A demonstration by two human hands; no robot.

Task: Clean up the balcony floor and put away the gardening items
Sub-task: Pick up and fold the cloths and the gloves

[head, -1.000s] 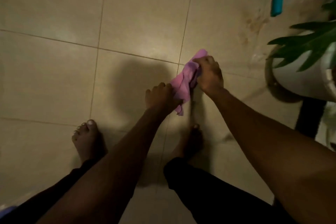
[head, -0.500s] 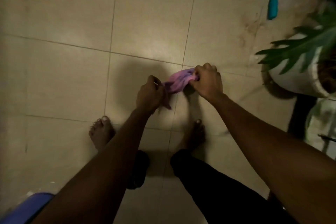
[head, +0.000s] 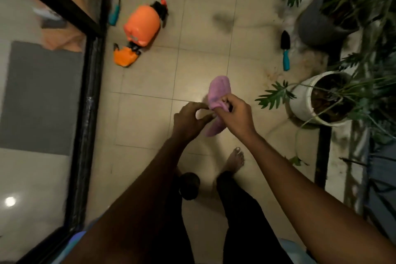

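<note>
A pink cloth hangs above the tiled balcony floor, held up in front of me. My right hand grips its middle with curled fingers. My left hand pinches the cloth's edge between thumb and fingertips. An orange sprayer lies on its side on the floor at the far left, with a smaller orange part beside it. A black trowel with a teal handle lies at the far right. Another teal-handled tool lies by the door frame.
A black-framed glass door runs along the left. A white plant pot and a dark grey pot with leafy plants crowd the right side. Dirt smudges mark the far tiles. My bare foot stands below the hands.
Both hands have lifted the pink cloth off the floor. My view has risen and pulled back, bringing the door, sprayer, trowel and pots into sight.
</note>
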